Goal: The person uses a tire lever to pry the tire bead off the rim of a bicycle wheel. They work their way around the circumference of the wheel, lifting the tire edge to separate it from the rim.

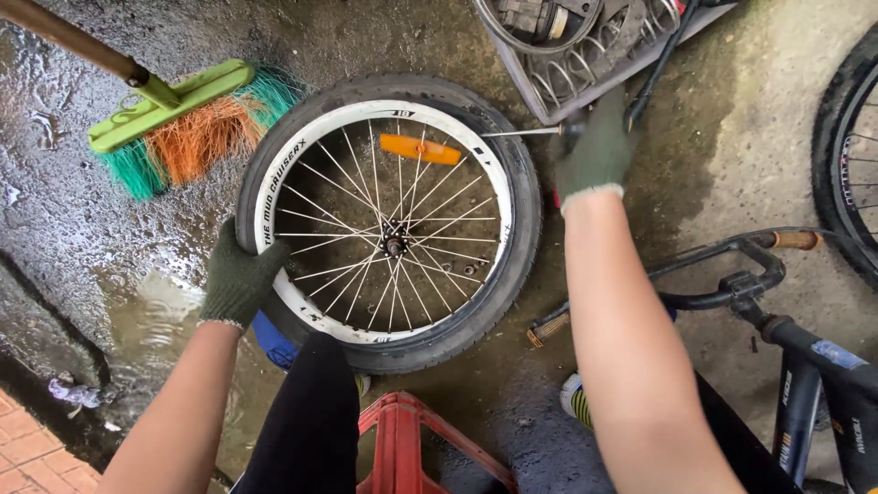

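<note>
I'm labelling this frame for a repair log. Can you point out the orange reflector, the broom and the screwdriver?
orange reflector [420,149]: head view, middle of the plastic strip on the spokes.
broom [195,133]: head view, orange bristles under the green head.
screwdriver [519,133]: head view, metal shaft beside the tyre.

Soft, even daylight, moderately bright. Wet concrete floor [82,229] shows pale sheen and glare at left. Shadows faint, diffuse. Right hand [596,151] motion-blurred; wheel [389,224] sharp. Mild wide-angle stretch at edges.
</note>
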